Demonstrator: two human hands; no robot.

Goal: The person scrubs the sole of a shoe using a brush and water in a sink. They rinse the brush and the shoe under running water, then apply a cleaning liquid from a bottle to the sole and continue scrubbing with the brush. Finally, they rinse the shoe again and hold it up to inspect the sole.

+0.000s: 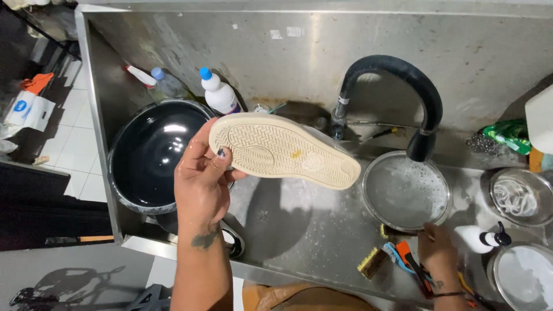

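Observation:
My left hand (201,178) holds a shoe (285,150) up by its heel end over the steel sink, the cream-coloured patterned sole facing me. My right hand (439,253) is low at the sink's front edge, fingers down among several brushes (397,256), one with yellow bristles and one with an orange handle. Whether it grips one I cannot tell. A round steel bowl of soapy water (406,190) sits just beyond that hand, under the black curved faucet hose (403,75).
A large dark basin (147,155) stands at the left. White bottles with blue caps (219,92) lean against the back wall. Steel bowls (521,198) and a white pump bottle (481,237) crowd the right side. Wet steel counter (305,224) lies between.

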